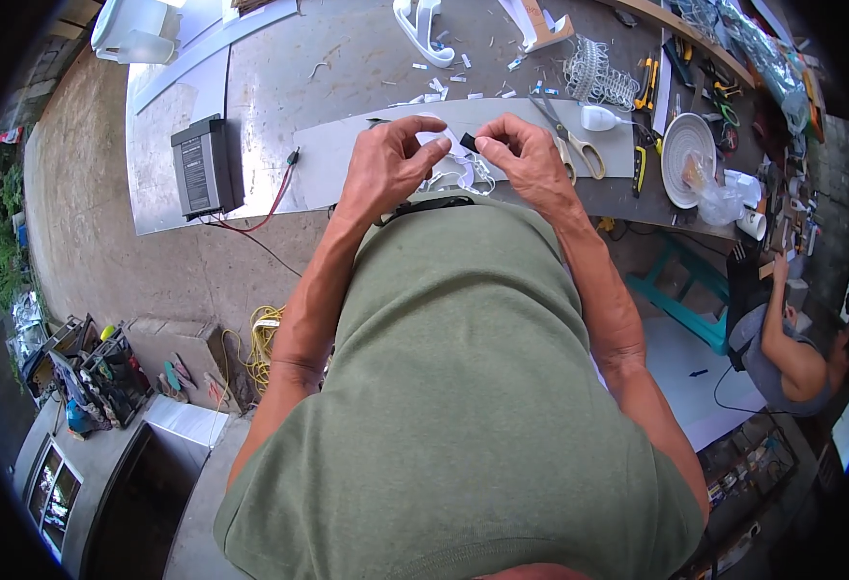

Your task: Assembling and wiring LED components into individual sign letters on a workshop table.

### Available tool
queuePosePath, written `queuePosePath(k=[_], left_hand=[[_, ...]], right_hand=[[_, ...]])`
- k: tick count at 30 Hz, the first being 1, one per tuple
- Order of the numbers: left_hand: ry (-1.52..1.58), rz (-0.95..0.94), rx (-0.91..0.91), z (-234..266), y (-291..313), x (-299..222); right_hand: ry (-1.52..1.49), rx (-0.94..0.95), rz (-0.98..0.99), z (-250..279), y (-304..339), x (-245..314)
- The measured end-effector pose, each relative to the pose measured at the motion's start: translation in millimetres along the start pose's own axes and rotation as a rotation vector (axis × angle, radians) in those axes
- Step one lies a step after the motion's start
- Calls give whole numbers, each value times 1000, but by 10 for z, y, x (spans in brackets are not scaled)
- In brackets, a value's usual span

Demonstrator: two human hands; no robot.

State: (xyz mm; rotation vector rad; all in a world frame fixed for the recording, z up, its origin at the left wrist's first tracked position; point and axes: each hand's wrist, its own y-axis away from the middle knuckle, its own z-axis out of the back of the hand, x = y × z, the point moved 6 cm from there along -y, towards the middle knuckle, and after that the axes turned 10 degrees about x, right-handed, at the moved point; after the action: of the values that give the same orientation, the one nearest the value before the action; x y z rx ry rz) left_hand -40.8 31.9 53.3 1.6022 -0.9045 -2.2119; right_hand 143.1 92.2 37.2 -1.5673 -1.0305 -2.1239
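Note:
My right hand (526,159) pinches a small black piece (468,142) between thumb and fingers over the workbench. To its left, my left hand (392,164) has bent fingers, with thumb and index tips apart and nothing clearly between them. Below and between the hands lies a white looped strip (465,174), partly hidden by my hands and shirt. Under it spreads a grey-white sheet (323,150). A pair of scissors (589,157) with cream handles lies just right of my right hand.
A black box-shaped battery or power unit (202,166) with leads sits at left. White coiled strip (598,77), a white bottle (598,118), pliers (647,82), a cutter knife (639,171) and a woven round tray (683,145) lie right. Another person (782,353) works beside a green stool (690,290).

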Motion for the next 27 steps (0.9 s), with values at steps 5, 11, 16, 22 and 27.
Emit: queuePosePath(k=[5, 11, 16, 22, 27], left_hand=[[217, -269, 79, -87, -93, 61], [297, -250, 183, -118, -164, 140], [228, -262, 179, -129, -171, 119], [53, -189, 167, -268, -163, 191], [-55, -242, 258, -238, -259, 229]], right_hand=[[-173, 118, -9, -68, 70, -59], [-274, 161, -53, -149, 175, -20], [-421, 145, -22, -230, 308, -46], [-252, -30, -151, -376, 471, -313], [-563, -209, -152, -485, 622, -702]])
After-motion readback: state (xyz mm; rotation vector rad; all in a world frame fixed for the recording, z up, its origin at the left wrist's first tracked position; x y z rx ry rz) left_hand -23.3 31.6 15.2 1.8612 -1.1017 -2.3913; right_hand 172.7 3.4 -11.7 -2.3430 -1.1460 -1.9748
